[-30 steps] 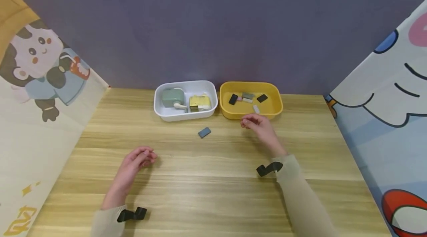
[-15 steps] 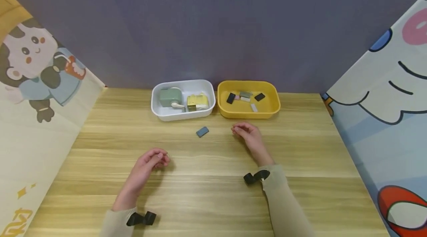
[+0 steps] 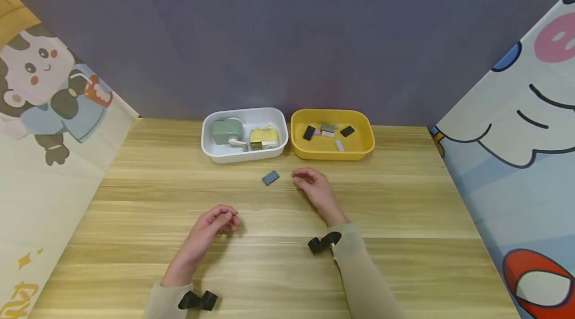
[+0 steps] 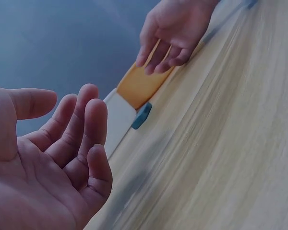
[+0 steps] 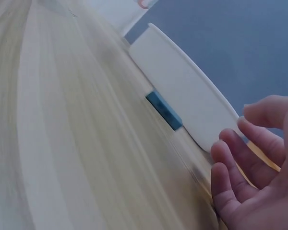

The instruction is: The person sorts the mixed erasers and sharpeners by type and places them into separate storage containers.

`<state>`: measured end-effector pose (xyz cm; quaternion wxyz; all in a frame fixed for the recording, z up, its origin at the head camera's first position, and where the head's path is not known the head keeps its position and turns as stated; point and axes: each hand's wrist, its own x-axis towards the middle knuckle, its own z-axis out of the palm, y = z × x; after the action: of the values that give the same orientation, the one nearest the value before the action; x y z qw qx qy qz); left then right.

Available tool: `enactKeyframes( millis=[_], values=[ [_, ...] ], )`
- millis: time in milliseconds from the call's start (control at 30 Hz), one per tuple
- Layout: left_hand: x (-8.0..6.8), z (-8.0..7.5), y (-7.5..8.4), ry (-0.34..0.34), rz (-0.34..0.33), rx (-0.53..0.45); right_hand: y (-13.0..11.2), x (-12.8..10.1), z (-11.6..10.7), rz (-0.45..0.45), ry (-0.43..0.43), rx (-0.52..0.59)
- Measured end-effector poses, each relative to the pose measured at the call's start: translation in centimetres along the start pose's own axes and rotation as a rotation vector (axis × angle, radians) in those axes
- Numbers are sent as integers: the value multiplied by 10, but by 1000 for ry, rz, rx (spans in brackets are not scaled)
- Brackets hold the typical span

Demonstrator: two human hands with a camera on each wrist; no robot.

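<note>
A small blue-grey rectangular block (image 3: 270, 177) lies on the wooden table in front of the white bin, and it shows dark teal in the right wrist view (image 5: 164, 110). My right hand (image 3: 316, 190) is just to the right of this block, its loosely bent fingers apart from it and holding nothing. Further left and nearer to me, my left hand (image 3: 214, 224) hovers over the table with relaxed fingers. Its palm (image 4: 33, 177) is bare in the left wrist view.
At the back stands a white bin (image 3: 224, 159) with a green device with a handle (image 3: 227, 132) and a yellow toy-like piece (image 3: 264, 137). Touching close on its right is a yellow bin (image 3: 332, 156) holding several small blocks, among them a black one (image 3: 347, 131). Printed panels flank the table.
My right hand has moved left and toward me, from the yellow bin's front to beside the blue-grey block. My left hand has shifted right. The block stays on the table.
</note>
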<state>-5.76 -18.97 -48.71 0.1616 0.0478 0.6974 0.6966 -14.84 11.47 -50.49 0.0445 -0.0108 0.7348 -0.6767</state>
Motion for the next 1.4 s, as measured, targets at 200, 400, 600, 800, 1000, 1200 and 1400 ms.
enactKeyframes(
  millis=[200,400,600,800,1000,1200,1400],
  values=[
    [3,8,0,-30,-37,-8,1,3,15,-41,21,-78],
    [4,11,-1,-36,-44,-13,3,2,34,-93,47,-141],
    [6,2,-1,-17,-15,10,8,5,47,-87,83,-242],
    [2,-17,0,61,19,4,9,6,59,-116,84,-396],
    [-2,-30,0,93,16,-1,5,7,71,-136,133,-523],
    [-5,-48,-3,148,12,-32,4,10,75,-130,143,-633],
    [-11,-68,-2,195,-1,0,3,10,67,-136,117,-676]
  ],
)
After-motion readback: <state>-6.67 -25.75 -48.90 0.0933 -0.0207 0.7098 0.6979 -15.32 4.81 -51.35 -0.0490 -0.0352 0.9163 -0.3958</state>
